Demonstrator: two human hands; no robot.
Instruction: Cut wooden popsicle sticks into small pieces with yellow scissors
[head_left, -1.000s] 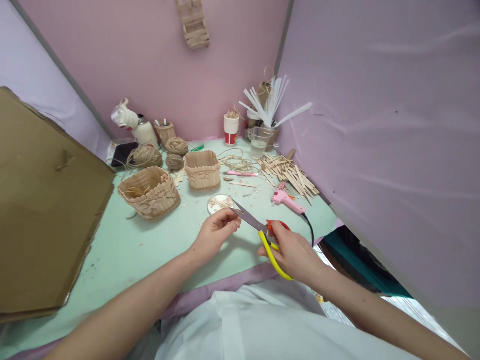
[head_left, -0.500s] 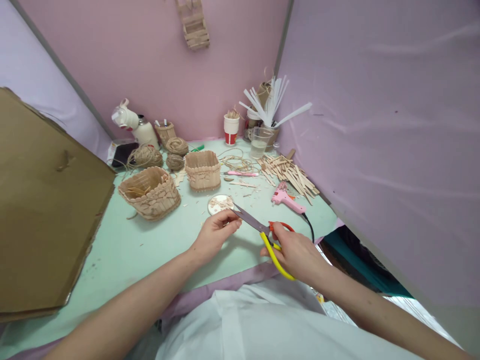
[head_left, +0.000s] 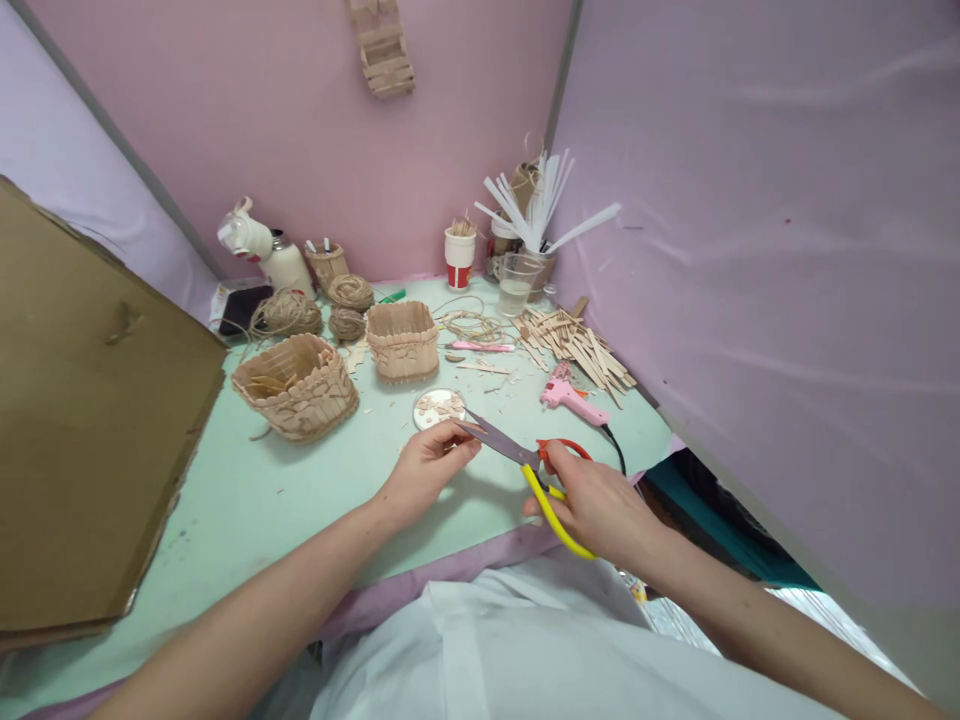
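My right hand grips the scissors, which have one red and one yellow handle. Their blades are slightly parted and point left, with the tips at the fingers of my left hand. That hand is closed in a pinch; whatever sits between thumb and fingers is too small or hidden to name. Just behind the fingertips lies a round white dish holding small wood-coloured scraps.
Two wooden-slat baskets stand left and centre. Twine balls sit behind. To the right lie a pink glue gun with its cord and a pile of wooden sticks. A cardboard sheet rises at the left.
The scissor blades have closed slightly near my left fingertips. The whole view has shifted a little; both hands stay in nearly the same place.
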